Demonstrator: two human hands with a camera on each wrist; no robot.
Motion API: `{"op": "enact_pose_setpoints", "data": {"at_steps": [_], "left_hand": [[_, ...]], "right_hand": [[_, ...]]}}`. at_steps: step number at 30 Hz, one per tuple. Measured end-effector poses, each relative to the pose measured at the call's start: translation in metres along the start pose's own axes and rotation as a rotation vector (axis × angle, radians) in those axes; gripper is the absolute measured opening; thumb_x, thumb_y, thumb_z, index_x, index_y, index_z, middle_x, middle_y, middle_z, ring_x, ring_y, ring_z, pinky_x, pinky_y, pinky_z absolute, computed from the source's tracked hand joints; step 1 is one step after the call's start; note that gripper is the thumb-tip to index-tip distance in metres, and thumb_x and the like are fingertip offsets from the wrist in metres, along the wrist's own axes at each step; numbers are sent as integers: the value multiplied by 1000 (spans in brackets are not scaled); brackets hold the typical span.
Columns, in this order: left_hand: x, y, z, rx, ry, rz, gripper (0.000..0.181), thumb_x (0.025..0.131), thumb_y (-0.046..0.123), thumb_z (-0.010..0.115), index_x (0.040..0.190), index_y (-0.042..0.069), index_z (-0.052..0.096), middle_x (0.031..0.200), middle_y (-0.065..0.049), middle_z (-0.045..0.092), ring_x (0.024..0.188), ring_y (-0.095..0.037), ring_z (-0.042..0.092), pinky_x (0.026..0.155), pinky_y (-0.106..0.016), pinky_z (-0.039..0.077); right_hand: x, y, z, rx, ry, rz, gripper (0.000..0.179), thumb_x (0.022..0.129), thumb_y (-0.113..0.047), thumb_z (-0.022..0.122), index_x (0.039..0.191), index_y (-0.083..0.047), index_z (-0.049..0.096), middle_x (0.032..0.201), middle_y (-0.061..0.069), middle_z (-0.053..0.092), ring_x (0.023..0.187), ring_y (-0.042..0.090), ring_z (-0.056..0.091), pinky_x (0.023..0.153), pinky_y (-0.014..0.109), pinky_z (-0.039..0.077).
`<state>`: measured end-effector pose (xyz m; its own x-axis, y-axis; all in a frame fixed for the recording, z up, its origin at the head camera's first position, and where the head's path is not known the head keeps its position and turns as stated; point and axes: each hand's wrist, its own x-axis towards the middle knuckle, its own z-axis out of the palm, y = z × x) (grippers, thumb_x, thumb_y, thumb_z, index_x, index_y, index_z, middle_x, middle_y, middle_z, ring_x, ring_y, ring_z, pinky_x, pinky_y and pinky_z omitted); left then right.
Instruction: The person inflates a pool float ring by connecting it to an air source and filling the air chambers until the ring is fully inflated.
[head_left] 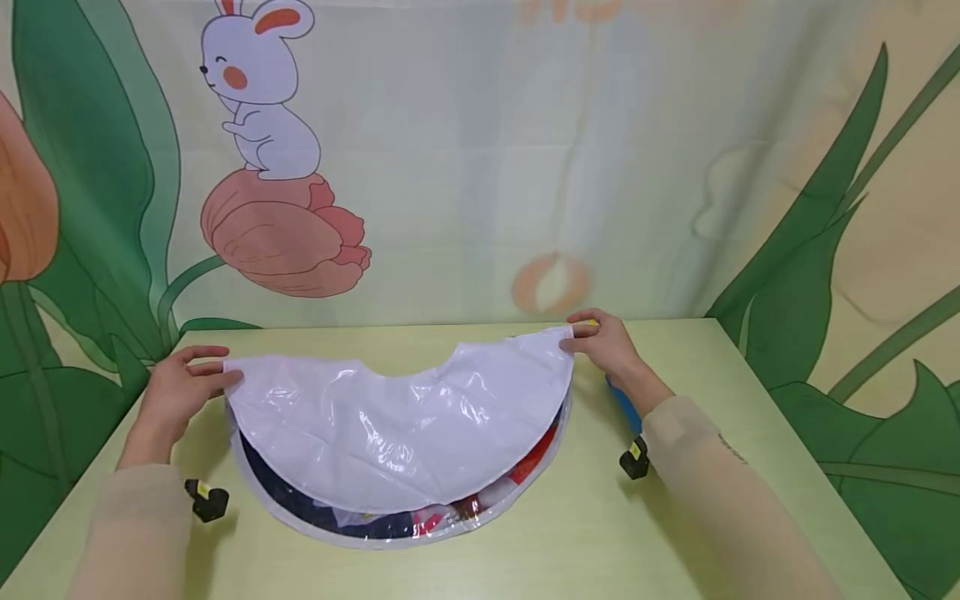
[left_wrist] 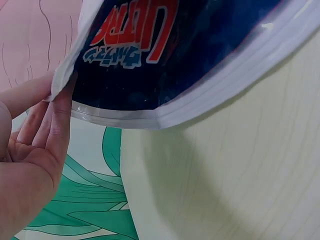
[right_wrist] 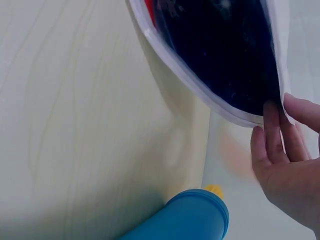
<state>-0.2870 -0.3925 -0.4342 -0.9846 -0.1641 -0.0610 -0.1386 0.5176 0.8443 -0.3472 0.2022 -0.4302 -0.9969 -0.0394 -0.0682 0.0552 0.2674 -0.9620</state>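
A deflated swim ring (head_left: 405,442) of glossy vinyl, folded into a half circle, spans between both hands over the table. Its plain white side faces up, with a curved notch along the far edge. Below the near rim a dark blue, red and pink printed layer peeks out. My left hand (head_left: 180,392) pinches the left folded corner between thumb and fingers. At the opposite corner, my right hand (head_left: 606,343) pinches the vinyl likewise. The left wrist view shows red lettering on the dark blue print (left_wrist: 115,85); the right wrist view shows more dark print (right_wrist: 220,60).
A blue cylinder (right_wrist: 185,215) with a yellow tip lies on the table (head_left: 570,533), partly hidden by the right forearm in the head view. Black wrist devices (head_left: 208,502) show beside both sleeves. A printed cloth (head_left: 450,167) with a rabbit and flowers hangs behind the table.
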Motion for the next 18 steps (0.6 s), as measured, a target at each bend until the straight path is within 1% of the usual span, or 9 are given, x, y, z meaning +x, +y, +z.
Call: {"op": "enact_pose_setpoints", "data": {"at_steps": [2, 5, 9, 10, 12, 14, 15, 17, 18], "left_hand": [[0, 1, 1, -7, -1, -19, 71, 100, 33, 69, 152, -4, 39, 144, -32, 46, 83, 2, 64, 102, -49, 48], [0, 1, 4, -28, 9, -67, 74, 101, 38, 65, 153, -5, 35, 144, -31, 46, 84, 1, 62, 100, -44, 50], [0, 2, 8, -89, 45, -148, 76, 104, 45, 55, 155, -6, 31, 145, -29, 47, 82, -2, 62, 106, -51, 44], [0, 3, 8, -97, 54, -165, 77, 105, 47, 53, 155, -6, 31, 144, -28, 47, 81, -3, 62, 105, -50, 45], [0, 4, 9, -110, 63, -192, 78, 105, 50, 49, 155, -7, 30, 144, -28, 46, 79, -4, 62, 99, -42, 51], [1, 5, 10, -125, 65, -214, 80, 105, 51, 47, 155, -9, 29, 142, -28, 46, 79, -5, 62, 87, -29, 56], [1, 5, 10, -133, 64, -226, 82, 105, 52, 46, 155, -10, 28, 142, -28, 46, 79, -6, 62, 81, -25, 56], [1, 5, 9, -144, 62, -252, 84, 105, 53, 46, 155, -11, 26, 142, -29, 45, 79, -8, 62, 78, -24, 56], [1, 5, 9, -151, 60, -273, 86, 104, 55, 46, 155, -11, 25, 142, -29, 45, 78, -9, 63, 84, -28, 56]], "right_hand": [[1, -1, 0, 35, -1, 10, 51, 94, -6, 73, 140, 3, 51, 134, 27, 59, 114, 37, 63, 103, 51, 47], [1, -1, 1, 82, -5, 41, 55, 99, -15, 69, 144, 5, 45, 131, 25, 59, 106, 32, 67, 98, 46, 51], [1, -3, 1, 125, -14, 75, 60, 103, -27, 66, 146, 7, 43, 112, 17, 66, 92, 22, 68, 92, 39, 54], [0, -4, 1, 130, -14, 81, 60, 103, -29, 65, 145, 7, 43, 106, 14, 66, 87, 20, 67, 90, 38, 54], [-1, -4, 2, 127, -20, 87, 62, 104, -32, 63, 146, 8, 42, 95, 9, 65, 79, 16, 65, 84, 34, 55], [-1, -3, 2, 117, -21, 98, 60, 105, -34, 61, 144, 9, 44, 89, 6, 64, 73, 14, 63, 78, 31, 55], [-1, -3, 2, 107, -24, 97, 59, 106, -33, 59, 144, 10, 45, 88, 5, 64, 71, 13, 62, 76, 29, 55], [-1, -2, 2, 82, -27, 94, 53, 107, -31, 56, 138, 12, 50, 89, 5, 64, 70, 11, 63, 72, 27, 55], [-1, -1, 2, 66, -29, 92, 51, 108, -30, 56, 135, 13, 53, 90, 5, 65, 69, 11, 63, 71, 26, 55]]}}
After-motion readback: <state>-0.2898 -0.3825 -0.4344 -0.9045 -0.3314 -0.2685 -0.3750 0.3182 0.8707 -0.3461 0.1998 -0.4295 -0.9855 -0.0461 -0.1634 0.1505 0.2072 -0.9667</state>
